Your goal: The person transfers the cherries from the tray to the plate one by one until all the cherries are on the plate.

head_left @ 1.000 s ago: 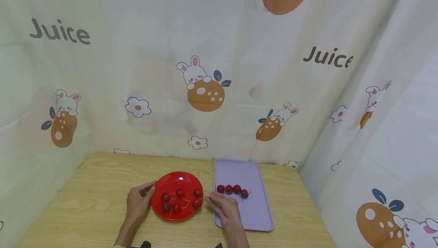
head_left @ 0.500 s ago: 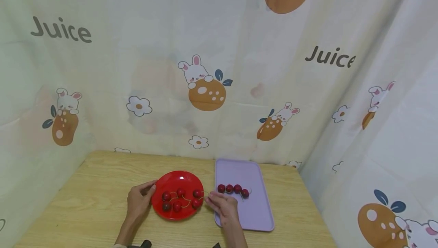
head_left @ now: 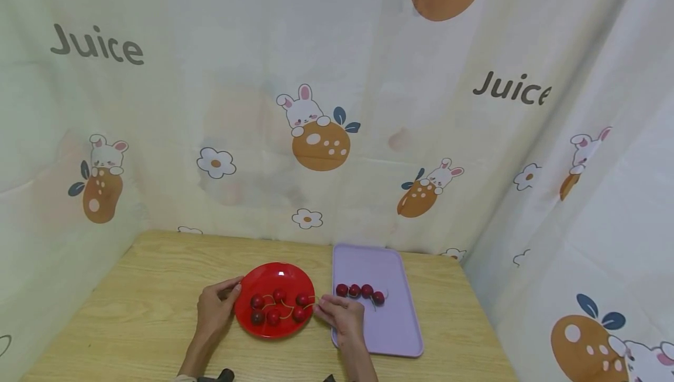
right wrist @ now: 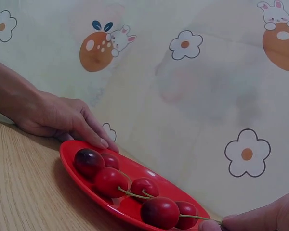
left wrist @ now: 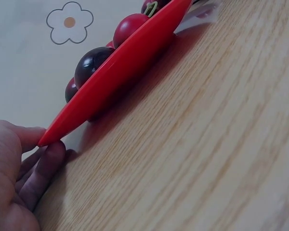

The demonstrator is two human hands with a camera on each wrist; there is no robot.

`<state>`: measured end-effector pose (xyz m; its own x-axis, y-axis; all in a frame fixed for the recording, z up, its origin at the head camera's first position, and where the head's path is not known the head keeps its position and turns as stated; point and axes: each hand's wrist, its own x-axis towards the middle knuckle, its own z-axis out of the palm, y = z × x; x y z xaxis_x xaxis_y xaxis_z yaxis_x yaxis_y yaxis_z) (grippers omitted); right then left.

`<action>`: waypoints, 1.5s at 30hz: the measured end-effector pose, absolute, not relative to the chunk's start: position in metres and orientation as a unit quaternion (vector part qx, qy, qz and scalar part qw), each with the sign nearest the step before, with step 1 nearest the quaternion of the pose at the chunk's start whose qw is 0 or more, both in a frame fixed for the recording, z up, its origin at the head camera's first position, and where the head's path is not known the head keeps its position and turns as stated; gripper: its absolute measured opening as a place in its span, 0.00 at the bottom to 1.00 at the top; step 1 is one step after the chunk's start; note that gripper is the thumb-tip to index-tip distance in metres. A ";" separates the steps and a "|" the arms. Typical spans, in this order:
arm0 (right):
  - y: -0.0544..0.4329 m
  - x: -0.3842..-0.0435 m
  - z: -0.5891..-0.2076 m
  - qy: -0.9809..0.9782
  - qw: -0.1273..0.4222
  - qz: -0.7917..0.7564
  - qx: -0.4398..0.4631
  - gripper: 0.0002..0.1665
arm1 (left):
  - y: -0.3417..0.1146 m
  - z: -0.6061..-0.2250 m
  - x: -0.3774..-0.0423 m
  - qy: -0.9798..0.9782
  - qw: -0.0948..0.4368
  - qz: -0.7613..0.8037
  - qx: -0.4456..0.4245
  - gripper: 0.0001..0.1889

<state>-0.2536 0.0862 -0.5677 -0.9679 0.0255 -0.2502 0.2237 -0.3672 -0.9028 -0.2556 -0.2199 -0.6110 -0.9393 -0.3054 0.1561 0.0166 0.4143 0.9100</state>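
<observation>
My left hand (head_left: pixel 213 309) pinches the left rim of a round red plate (head_left: pixel 281 332), thumb above and fingers beneath, as the left wrist view shows. On the plate lie several cherries with green stems, one of them much darker (head_left: pixel 257 317). At the plate's right edge my right hand (head_left: pixel 343 319) pinches the stem of a cherry (head_left: pixel 299 313) between thumb and fingertips. That cherry rests on the plate beside another cherry (head_left: pixel 302 299). In the right wrist view the pinched stem (right wrist: pixel 195 217) runs from the near cherries to the fingertips.
To the right a lilac tray (head_left: pixel 392 335) lies partly behind my right hand. Several cherries (head_left: pixel 367 291) sit on it in a row. The wooden table (head_left: pixel 158 276) meets a printed curtain (head_left: pixel 253 195) at the back and sides.
My right hand has shifted slightly left, and the cherry on its stem has moved a little left on the plate. The left hand keeps its grip on the rim. The head view has shifted slightly.
</observation>
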 end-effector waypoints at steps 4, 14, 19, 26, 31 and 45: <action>0.083 -0.254 -0.567 0.567 0.057 -0.814 0.115 0.20 | -0.220 -0.611 -0.256 -0.827 0.152 -0.534 0.087 0.14; 0.075 -0.253 -0.565 0.584 0.051 -0.802 0.112 0.18 | -0.219 -0.612 -0.256 -0.828 0.154 -0.531 0.089 0.14; 0.072 -0.254 -0.566 0.590 0.048 -0.798 0.114 0.18 | -0.220 -0.612 -0.256 -0.828 0.152 -0.533 0.087 0.14; 0.069 -0.253 -0.565 0.602 0.046 -0.789 0.113 0.16 | -0.220 -0.611 -0.256 -0.828 0.150 -0.533 0.092 0.14; 0.067 -0.251 -0.564 0.611 0.045 -0.782 0.110 0.16 | -0.219 -0.611 -0.256 -0.826 0.149 -0.535 0.092 0.14; 0.062 -0.251 -0.561 0.661 0.021 -0.743 0.103 0.15 | -0.220 -0.612 -0.256 -0.827 0.157 -0.534 0.087 0.13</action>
<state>-0.2512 0.0624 -0.5610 -0.9778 0.1055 -0.1809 0.1673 -0.1261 -0.9778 -0.2558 -0.2197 -0.6117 -0.9357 -0.3109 0.1669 0.0241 0.4155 0.9093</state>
